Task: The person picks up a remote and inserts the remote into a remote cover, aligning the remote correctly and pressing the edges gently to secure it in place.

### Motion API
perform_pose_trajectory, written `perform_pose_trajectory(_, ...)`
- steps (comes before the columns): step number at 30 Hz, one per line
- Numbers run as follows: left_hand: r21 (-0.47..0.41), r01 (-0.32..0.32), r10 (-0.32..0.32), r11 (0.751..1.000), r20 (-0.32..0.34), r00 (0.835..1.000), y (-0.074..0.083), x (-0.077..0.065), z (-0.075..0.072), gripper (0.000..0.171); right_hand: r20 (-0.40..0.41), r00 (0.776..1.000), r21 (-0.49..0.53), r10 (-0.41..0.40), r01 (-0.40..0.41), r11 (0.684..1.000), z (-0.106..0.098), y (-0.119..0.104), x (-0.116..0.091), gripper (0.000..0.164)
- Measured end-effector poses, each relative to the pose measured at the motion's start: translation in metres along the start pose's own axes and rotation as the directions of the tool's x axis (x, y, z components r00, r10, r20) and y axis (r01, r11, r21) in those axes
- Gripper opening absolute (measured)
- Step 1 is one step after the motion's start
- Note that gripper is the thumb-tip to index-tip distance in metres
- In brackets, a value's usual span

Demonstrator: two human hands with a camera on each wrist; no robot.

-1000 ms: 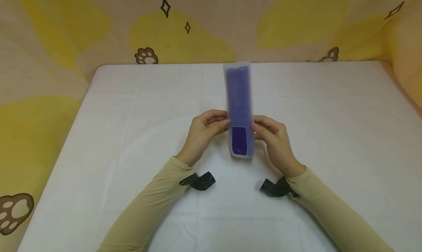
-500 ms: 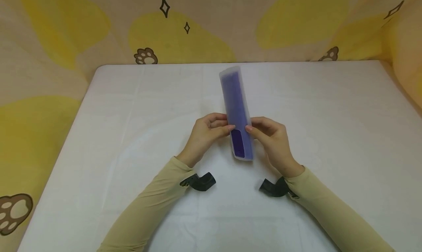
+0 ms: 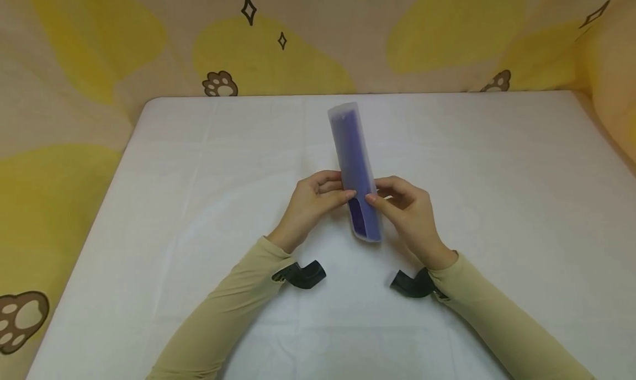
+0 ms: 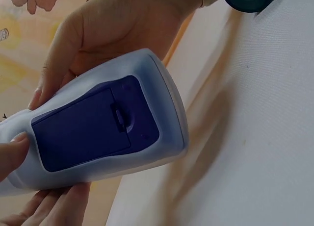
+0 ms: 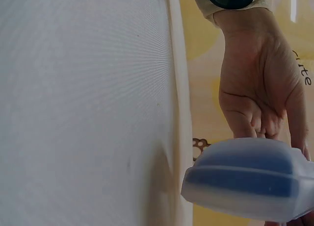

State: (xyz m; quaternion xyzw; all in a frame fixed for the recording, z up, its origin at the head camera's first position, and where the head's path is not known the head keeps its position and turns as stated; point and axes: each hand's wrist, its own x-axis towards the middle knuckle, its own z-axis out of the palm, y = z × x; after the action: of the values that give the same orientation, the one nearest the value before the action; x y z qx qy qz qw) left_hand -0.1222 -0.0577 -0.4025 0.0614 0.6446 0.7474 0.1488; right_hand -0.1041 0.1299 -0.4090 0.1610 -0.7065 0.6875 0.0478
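Both hands hold a purple-blue remote control (image 3: 351, 148) in a translucent silicone cover, upright over the table and leaning a little left. Its back is turned partly to the left, so the dark battery cover (image 3: 358, 218) looks narrow in the head view. My left hand (image 3: 314, 206) pinches the left edge, with its thumb on the back. On the opposite edge, my right hand (image 3: 409, 214) pinches with thumb and fingers. The left wrist view shows the battery lid (image 4: 83, 130) in place, with its latch. The button side is hidden.
A white cloth covers the table (image 3: 199, 203). Behind it hangs a yellow and peach curtain (image 3: 318, 43) with paw prints. Black curved mounts (image 3: 310, 275) stick out at both sleeve cuffs.
The remote control has turned about its long axis, with its back swinging leftward. Its top has tipped left and slightly lower. Both hands keep hold of it and have shifted only slightly.
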Motion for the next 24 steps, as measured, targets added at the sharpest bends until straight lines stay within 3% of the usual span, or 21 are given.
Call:
perform_pose_trajectory(16, 0.047, -0.075, 0.076, 0.996, -0.007, 0.997, -0.0007, -0.0008, 0.0042, 0.041, -0.015, 0.993, -0.128, -0.12, 0.117, 0.985, 0.0008, -0.0045, -0.0003, 0.011)
perform_pose_trajectory(20, 0.05, -0.083, 0.083, 0.995, -0.012, 0.996, -0.0011, -0.0014, 0.0049, 0.04, -0.023, 0.991, -0.12, -0.133, 0.13, 0.984, 0.0009, -0.004, -0.0005, 0.012)
perform_pose_trajectory(24, 0.047, -0.083, 0.083, 0.995, -0.01, 0.996, -0.0017, -0.002, 0.0047, 0.04, -0.017, 0.995, -0.052, -0.098, 0.097, 0.994, 0.0008, -0.0031, 0.0, 0.01)
